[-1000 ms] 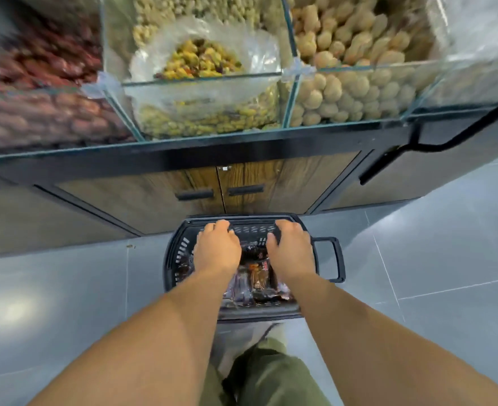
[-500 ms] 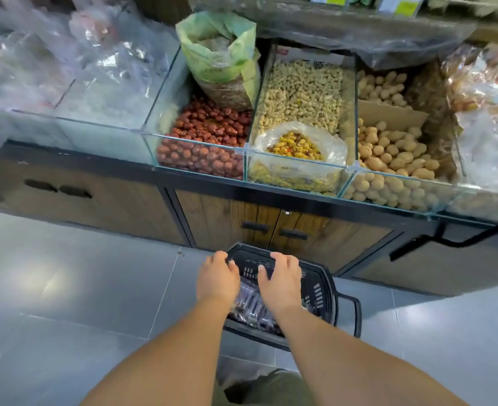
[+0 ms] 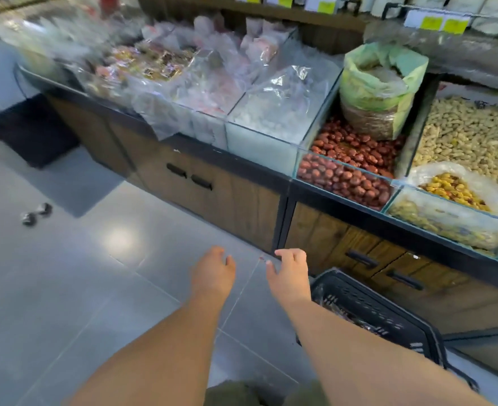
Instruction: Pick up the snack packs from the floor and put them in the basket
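Note:
Two small dark snack packs [image 3: 36, 214] lie on the grey floor tiles at the far left. The black plastic basket [image 3: 388, 317] stands on the floor at the lower right, in front of the cabinet, with wrapped packs partly visible inside behind my right forearm. My left hand [image 3: 212, 273] hovers over the bare floor with loosely curled fingers and holds nothing. My right hand [image 3: 290, 273] is beside it, just left of the basket's rim, fingers relaxed and empty.
A long wooden cabinet [image 3: 221, 197] with black handles runs diagonally across the view, topped by glass bins of red dates [image 3: 350, 165], peanuts [image 3: 470, 136] and bagged goods. A dark block [image 3: 27, 133] stands at the left end. Grey floor tiles [image 3: 66, 288] spread to the left.
Both hands have left the basket's rim and now hang over the floor to its left. The view has swung left, bringing two packs on the floor into sight.

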A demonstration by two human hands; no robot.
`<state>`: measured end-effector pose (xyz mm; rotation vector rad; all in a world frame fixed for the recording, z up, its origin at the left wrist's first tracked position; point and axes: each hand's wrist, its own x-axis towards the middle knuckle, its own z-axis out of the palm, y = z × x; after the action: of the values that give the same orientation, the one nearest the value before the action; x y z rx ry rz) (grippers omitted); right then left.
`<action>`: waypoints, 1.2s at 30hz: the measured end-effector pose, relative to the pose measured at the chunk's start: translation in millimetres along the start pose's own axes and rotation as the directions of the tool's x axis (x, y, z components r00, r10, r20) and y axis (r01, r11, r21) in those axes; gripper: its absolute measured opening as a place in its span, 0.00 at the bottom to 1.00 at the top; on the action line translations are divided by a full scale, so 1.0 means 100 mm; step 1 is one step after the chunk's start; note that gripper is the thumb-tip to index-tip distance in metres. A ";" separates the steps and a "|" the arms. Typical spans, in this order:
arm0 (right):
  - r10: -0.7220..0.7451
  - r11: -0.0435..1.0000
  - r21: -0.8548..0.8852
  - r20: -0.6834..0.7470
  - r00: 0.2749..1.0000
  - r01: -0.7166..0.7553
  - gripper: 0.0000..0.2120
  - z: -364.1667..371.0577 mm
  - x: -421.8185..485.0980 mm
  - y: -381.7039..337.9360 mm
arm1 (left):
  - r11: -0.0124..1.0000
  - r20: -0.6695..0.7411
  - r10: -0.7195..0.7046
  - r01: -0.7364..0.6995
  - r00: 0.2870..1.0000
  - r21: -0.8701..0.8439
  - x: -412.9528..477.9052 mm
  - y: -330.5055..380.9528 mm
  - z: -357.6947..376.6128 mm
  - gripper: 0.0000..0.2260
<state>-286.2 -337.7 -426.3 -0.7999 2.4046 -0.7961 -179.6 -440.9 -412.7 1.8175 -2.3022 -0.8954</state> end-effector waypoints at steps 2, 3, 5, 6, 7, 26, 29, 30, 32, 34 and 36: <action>-0.028 0.999 -0.024 0.060 0.998 0.030 0.19 0.28 0.01 -0.27 | 0.999 -0.089 -0.053 0.052 0.995 -0.015 0.14 -0.27 -0.25 0.18; -0.042 0.998 -0.049 0.093 0.995 0.047 0.19 0.41 0.02 -0.41 | 0.995 -0.129 -0.093 0.089 0.987 -0.037 0.20 -0.40 -0.37 0.21; -0.072 0.992 -0.090 0.157 0.985 0.087 0.19 0.64 0.05 -0.66 | 0.983 -0.167 -0.175 0.163 0.970 -0.084 0.30 -0.62 -0.53 0.24; -0.102 0.990 -0.083 0.178 0.979 0.118 0.19 0.75 0.09 -0.78 | 0.976 -0.174 -0.207 0.193 0.963 -0.098 0.35 -0.72 -0.60 0.25; -0.139 0.986 -0.069 0.195 0.971 0.155 0.19 0.85 0.13 -0.90 | 0.971 -0.178 -0.231 0.216 0.956 -0.103 0.40 -0.82 -0.66 0.25; -0.534 0.751 -0.032 0.558 0.635 0.659 0.22 2.52 1.58 -3.84 | 0.730 -0.401 -0.679 0.508 0.615 -0.457 1.98 -2.18 -2.45 0.16; -0.574 0.733 0.025 0.559 0.598 0.679 0.22 2.80 1.66 -4.34 | 0.696 -0.412 -0.715 0.521 0.565 -0.494 2.15 -2.43 -2.67 0.17; -0.584 0.726 0.035 0.559 0.589 0.687 0.22 2.91 1.68 -4.50 | 0.688 -0.414 -0.723 0.523 0.552 -0.504 2.22 -2.52 -2.74 0.17; -0.593 0.717 0.044 0.563 0.576 0.695 0.22 3.14 1.70 -4.79 | 0.680 -0.419 -0.731 0.524 0.539 -0.512 2.39 -2.73 -2.90 0.17; -0.593 0.716 0.046 0.566 0.573 0.696 0.22 3.39 1.70 -5.08 | 0.685 -0.426 -0.726 0.512 0.540 -0.518 2.60 -2.97 -3.11 0.18; -0.593 0.717 0.048 0.566 0.573 0.695 0.22 3.66 1.69 -5.37 | 0.699 -0.437 -0.711 0.490 0.551 -0.521 2.84 -3.24 -3.37 0.18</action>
<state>10.4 -938.4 -380.8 -1.7870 1.6398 -0.4769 152.5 -873.3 -372.5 2.3122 -1.0209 -0.5460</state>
